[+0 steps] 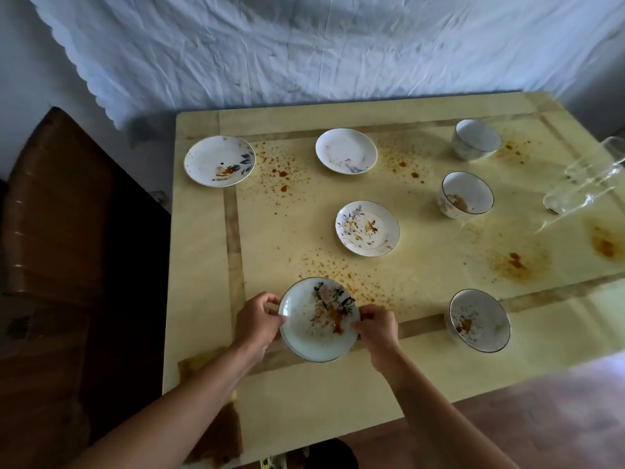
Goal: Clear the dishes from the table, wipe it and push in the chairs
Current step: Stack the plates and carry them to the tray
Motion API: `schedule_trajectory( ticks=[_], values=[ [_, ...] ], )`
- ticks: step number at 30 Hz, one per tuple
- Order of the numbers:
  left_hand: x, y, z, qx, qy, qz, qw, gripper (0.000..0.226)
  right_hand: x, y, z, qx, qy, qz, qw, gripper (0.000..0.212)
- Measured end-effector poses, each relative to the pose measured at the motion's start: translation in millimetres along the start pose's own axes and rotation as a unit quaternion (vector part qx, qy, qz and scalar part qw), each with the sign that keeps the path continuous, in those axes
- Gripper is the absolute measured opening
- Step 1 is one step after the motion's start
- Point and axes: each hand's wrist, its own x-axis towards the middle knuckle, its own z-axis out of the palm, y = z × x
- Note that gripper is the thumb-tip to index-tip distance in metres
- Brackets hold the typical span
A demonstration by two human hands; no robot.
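Left hand (257,319) and right hand (376,324) pinch opposite rims of the nearest plate (318,328); best lift it level off the counter (203,252) so sauce stays put.

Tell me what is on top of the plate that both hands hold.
Orange-brown sauce smears and specks lie on the plate, over its flower pattern. The left hand and right hand cover bits of its rim.
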Motion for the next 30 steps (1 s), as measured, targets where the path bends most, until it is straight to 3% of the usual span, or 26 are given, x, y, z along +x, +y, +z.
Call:
schedule_trajectory(
  ticks=[7, 12, 21, 30],
  values=[
    [38.5, 95.1, 27.7, -0.067, -0.023, 0.037, 0.997, 0.026, 40.9, -67.2, -49.9, 0.078, 0.023, -0.053, 0.995, 0.028],
    [69.7, 139.9, 62.6, -0.072, -0.014, 0.039, 0.997, 0.027, 92.7, -96.4, -69.2, 0.073, 0.053, -0.064, 0.994, 0.027],
    [117.2, 161.7, 117.0, -0.053, 0.024, -0.013, 0.998, 0.03, 165.8, -113.0, -76.5, -0.003, 0.065, -0.053, 0.997, 0.028],
    [132.8, 160.4, 131.2, -0.016, 0.053, -0.006, 0.998, 0.027, 189.7, -114.8, -70.1, -0.018, 0.066, -0.043, 0.997, 0.028]
  ],
)
